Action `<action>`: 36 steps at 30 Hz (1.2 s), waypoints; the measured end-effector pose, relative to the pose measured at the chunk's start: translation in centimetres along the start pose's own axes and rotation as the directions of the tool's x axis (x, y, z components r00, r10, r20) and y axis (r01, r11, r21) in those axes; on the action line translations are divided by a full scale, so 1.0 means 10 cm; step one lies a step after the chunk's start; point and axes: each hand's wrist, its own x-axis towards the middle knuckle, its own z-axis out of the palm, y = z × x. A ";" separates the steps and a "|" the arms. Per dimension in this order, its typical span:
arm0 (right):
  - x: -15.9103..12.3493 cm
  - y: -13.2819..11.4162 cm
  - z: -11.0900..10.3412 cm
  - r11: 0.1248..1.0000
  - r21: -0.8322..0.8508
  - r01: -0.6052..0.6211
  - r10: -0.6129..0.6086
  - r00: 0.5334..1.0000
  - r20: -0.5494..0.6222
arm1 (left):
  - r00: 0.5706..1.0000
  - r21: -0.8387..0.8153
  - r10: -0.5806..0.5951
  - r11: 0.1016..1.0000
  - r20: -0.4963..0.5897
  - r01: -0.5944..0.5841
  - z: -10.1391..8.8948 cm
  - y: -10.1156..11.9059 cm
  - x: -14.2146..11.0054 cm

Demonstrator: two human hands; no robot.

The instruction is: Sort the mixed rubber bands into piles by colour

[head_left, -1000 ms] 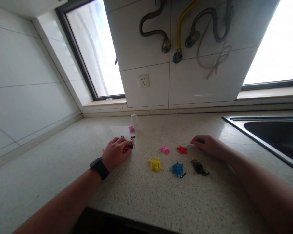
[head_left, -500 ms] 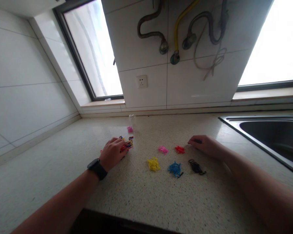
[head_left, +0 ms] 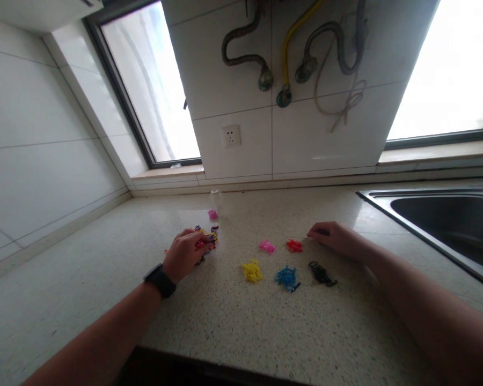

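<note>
Counter: pale, speckled stone top (head_left: 233,327), its far edge along a white tiled wall (head_left: 241,155), its front edge nearest the person.

Left hand (head_left: 184,253): black watch (head_left: 160,280) on the wrist; set over a mixed heap of small, thin, multicoloured pieces (head_left: 213,236) on the left part of the counter. Fingers bent, thumb close to them at the heap; from where I stand I cannot tell whether they pinch a piece.

Right hand (head_left: 333,238): lying on its side on the counter, toward the sink, just beyond the red pile. Fingers curled, tips near the thumb; whether they meet or grip anything, I cannot tell.

Sorted piles, between the hands. Row nearer the far edge: a small pile of bright pink pieces (head_left: 268,246), then a small pile of red pieces (head_left: 294,246) to its right. Row nearer the front edge, left to right: a loose pile of yellow pieces (head_left: 251,272); a pile of blue pieces (head_left: 285,277), with one dark piece (head_left: 295,288) at its right side; a pile of black, looped pieces (head_left: 321,274).

Toward the far edge, behind the heap: one clear, transparent cup (head_left: 216,200); one small pink lump (head_left: 212,214) just before it.

Right end: stainless steel sink (head_left: 380,202), set into the counter.
</note>
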 end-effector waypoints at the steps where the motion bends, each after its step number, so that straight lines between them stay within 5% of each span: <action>1: 0.00 0.00 0.00 1.000 -0.005 -0.001 0.001 1.000 0.003 | 1.000 -0.043 -0.022 0.999 -0.004 0.021 0.00 0.01 0.00; 9: -0.01 -0.04 -0.01 1.000 -0.025 -0.012 0.012 1.000 0.002 | 0.983 -0.397 -0.166 0.900 0.077 0.183 0.01 0.24 -0.01; 14: 0.00 -0.02 0.00 0.999 -0.032 -0.011 0.011 1.000 0.009 | 0.956 -0.611 -0.235 0.735 0.177 0.294 -0.02 0.48 -0.03; 27: 0.00 -0.07 0.00 0.997 -0.074 -0.008 0.007 1.000 -0.015 | 0.913 -0.863 -0.171 0.301 0.370 0.406 -0.05 1.08 -0.23; 36: 0.00 -0.07 0.02 0.997 -0.075 0.000 -0.002 1.000 -0.023 | 0.912 -0.866 -0.090 0.288 0.401 0.409 -0.10 1.36 -0.32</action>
